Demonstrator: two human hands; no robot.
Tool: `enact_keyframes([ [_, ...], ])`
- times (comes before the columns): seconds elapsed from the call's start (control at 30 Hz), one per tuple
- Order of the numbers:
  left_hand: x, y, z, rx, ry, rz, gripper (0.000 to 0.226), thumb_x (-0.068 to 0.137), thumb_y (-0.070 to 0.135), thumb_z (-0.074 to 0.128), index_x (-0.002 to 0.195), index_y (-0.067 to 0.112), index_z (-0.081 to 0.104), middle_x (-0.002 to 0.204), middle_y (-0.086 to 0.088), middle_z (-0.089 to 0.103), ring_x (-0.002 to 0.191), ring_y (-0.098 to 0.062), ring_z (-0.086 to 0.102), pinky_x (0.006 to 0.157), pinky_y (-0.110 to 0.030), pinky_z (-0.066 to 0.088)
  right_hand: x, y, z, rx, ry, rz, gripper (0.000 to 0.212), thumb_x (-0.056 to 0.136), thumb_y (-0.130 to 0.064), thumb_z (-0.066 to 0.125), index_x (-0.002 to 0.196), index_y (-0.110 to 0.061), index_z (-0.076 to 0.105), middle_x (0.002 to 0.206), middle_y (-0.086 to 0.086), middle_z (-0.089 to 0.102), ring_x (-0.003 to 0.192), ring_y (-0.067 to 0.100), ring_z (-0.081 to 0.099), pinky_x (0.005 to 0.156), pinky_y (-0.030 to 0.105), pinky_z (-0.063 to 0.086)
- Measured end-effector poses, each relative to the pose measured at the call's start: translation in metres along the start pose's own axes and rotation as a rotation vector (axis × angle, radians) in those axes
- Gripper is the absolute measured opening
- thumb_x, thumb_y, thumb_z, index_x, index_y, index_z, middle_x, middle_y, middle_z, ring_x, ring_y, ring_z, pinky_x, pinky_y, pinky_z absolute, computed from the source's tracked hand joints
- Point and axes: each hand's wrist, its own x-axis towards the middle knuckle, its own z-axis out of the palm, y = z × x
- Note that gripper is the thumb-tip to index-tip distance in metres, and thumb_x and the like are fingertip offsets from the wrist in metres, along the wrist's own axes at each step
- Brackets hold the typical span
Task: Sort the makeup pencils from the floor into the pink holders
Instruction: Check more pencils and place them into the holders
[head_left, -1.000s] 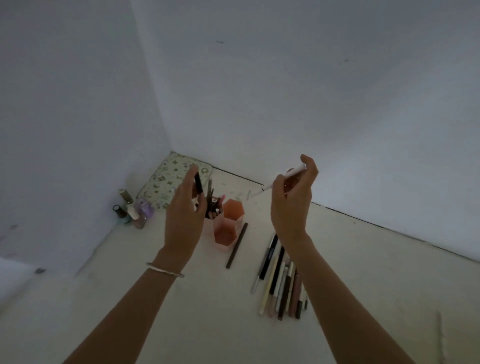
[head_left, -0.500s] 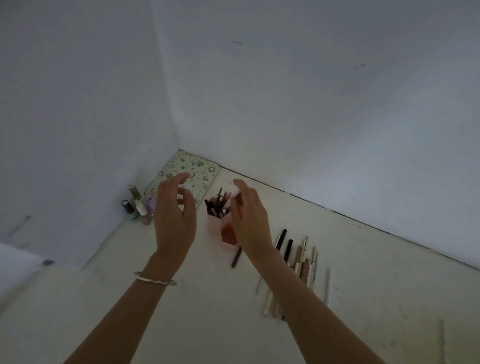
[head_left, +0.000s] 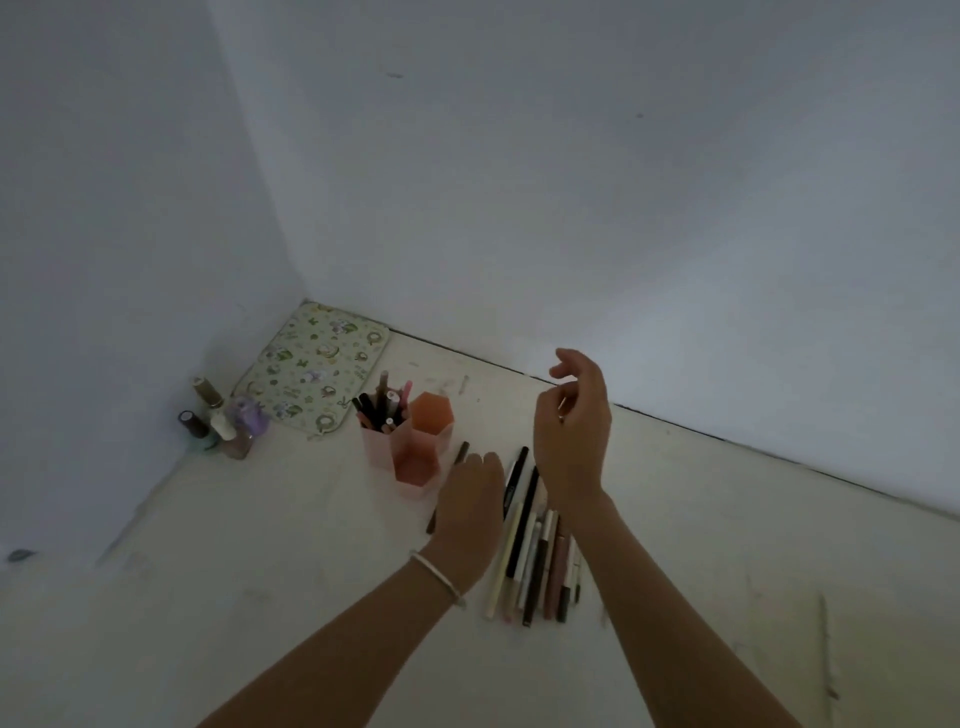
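Three pink hexagonal holders (head_left: 415, 470) stand joined on the floor. The left one holds several makeup pencils (head_left: 385, 408); the other two look empty. A lone dark pencil (head_left: 461, 451) lies just right of the holders and runs under my left hand (head_left: 470, 512). That hand is low over the floor, palm down, fingers stretched forward, with nothing seen in it. A row of several pencils (head_left: 530, 561) lies to its right. My right hand (head_left: 574, 431) hovers above the row's far end, fingers loosely curled and apart, empty.
Several nail polish bottles (head_left: 223, 423) stand against the left wall. A flat patterned pouch (head_left: 317, 369) lies in the corner behind the holders. White walls close off the left and back. Pale floor stretches to the right and toward me.
A second ago each hand held a pencil up; both then went over the holders. Now my left hand has dropped to the floor right of the holders and my right hand has moved right, both empty.
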Motion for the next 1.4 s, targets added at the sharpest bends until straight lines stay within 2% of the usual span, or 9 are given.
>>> enact_keyframes([
  [0.27,0.031,0.009,0.025,0.283,-0.169,-0.112,0.026,0.098,-0.002,0.032,0.122,-0.003,0.041,0.118,-0.025,0.055,0.107,-0.036,0.058,0.087,-0.039,0.051,-0.012,0.035,-0.028,-0.084,-0.088,0.103,0.044,0.084,0.0,0.051,0.122,-0.022,0.054,0.098,-0.009,0.058,0.057,0.006,0.049,0.057,0.016,0.043],
  [0.4,0.036,0.008,0.02,0.304,-0.106,-0.049,0.032,0.098,0.004,0.036,0.129,0.009,0.043,0.122,-0.01,0.055,0.108,-0.024,0.059,0.091,-0.033,0.048,-0.017,0.05,-0.029,-0.131,-0.148,0.157,0.043,0.086,-0.003,0.051,0.123,-0.023,0.053,0.097,-0.01,0.059,0.055,0.004,0.049,0.055,0.014,0.041],
  [0.57,0.056,0.011,-0.045,-0.228,0.248,0.088,0.059,0.09,0.005,0.06,0.143,0.018,0.038,0.113,-0.007,0.054,0.091,-0.016,0.059,0.078,-0.027,0.055,-0.013,0.071,-0.015,-0.371,-0.308,0.263,0.033,0.091,-0.008,0.049,0.123,-0.017,0.053,0.082,-0.002,0.058,0.075,0.017,0.056,0.063,0.025,0.038],
  [0.67,0.055,0.012,-0.085,-0.488,0.457,0.092,0.056,0.087,0.002,0.063,0.139,0.017,0.047,0.109,-0.007,0.057,0.085,-0.016,0.061,0.073,-0.032,0.059,-0.013,0.08,0.004,-0.554,-0.453,0.317,0.037,0.094,-0.01,0.046,0.13,-0.015,0.047,0.095,0.01,0.062,0.08,0.022,0.06,0.062,0.027,0.041],
  [0.9,0.028,0.004,-0.108,-0.648,0.514,0.063,0.054,0.088,0.001,0.064,0.136,0.02,0.051,0.108,0.002,0.055,0.089,-0.007,0.059,0.073,-0.026,0.06,-0.021,0.096,0.037,-0.857,-0.528,0.244,0.023,0.094,-0.007,0.041,0.115,-0.009,0.047,0.094,0.009,0.064,0.09,0.024,0.057,0.074,0.035,0.049],
  [1.07,0.02,-0.031,-0.121,-0.721,0.744,0.04,0.053,0.088,-0.002,0.063,0.135,0.02,0.051,0.112,0.007,0.055,0.097,-0.004,0.059,0.075,-0.007,0.052,0.004,0.079,0.028,-0.523,-0.398,0.364,0.016,0.086,-0.013,0.054,0.098,-0.002,0.054,0.087,0.014,0.065,0.083,0.03,0.061,0.069,0.038,0.052],
  [1.17,0.02,-0.071,-0.129,-0.783,0.897,-0.104,0.055,0.087,-0.001,0.062,0.135,0.024,0.05,0.113,0.011,0.053,0.099,-0.005,0.06,0.074,-0.01,0.054,0.033,0.046,0.013,-0.258,-0.146,0.395,0.017,0.084,-0.013,0.063,0.099,-0.005,0.063,0.078,0.007,0.066,0.06,0.011,0.056,0.054,0.012,0.042],
  [1.27,0.02,-0.097,-0.12,-0.745,0.911,-0.144,0.055,0.087,-0.002,0.06,0.135,0.024,0.05,0.114,0.007,0.051,0.099,-0.005,0.059,0.075,-0.01,0.054,0.049,0.008,0.003,-0.022,0.028,0.33,0.015,0.083,-0.011,0.063,0.099,-0.01,0.063,0.071,-0.003,0.062,0.045,0.001,0.046,0.047,0.006,0.035],
  [1.4,0.02,-0.112,-0.093,-0.64,0.794,-0.061,0.049,0.09,-0.004,0.058,0.131,0.021,0.051,0.113,0.007,0.05,0.1,-0.013,0.059,0.082,-0.022,0.057,0.045,-0.042,0.006,0.212,0.124,0.196,0.019,0.084,-0.007,0.06,0.101,-0.016,0.062,0.07,-0.012,0.056,0.055,0.007,0.04,0.053,0.014,0.037],
])
